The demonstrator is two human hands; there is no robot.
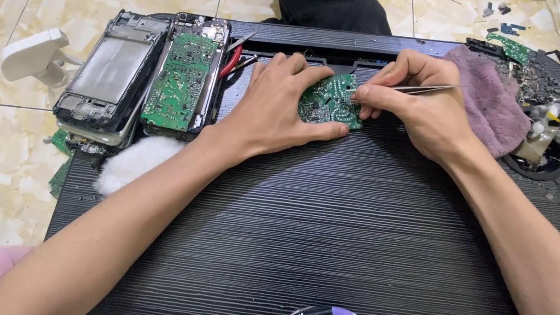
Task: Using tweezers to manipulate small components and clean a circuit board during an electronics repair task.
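A small green circuit board (330, 101) lies at the far middle of a low black ribbed table (354, 245). My left hand (276, 103) rests flat on the table and holds the board's left side between thumb and fingers. My right hand (415, 103) grips metal tweezers (425, 90). Their tips point left and touch the board's right edge.
Left of the hands lie an opened phone frame (110, 76), a larger green circuit board (180, 81) and red-handled pliers (230, 61). White fluff (131, 161) sits at the table's left edge. A mauve cloth (490, 98) and a tray of small parts (546, 133) are on the right.
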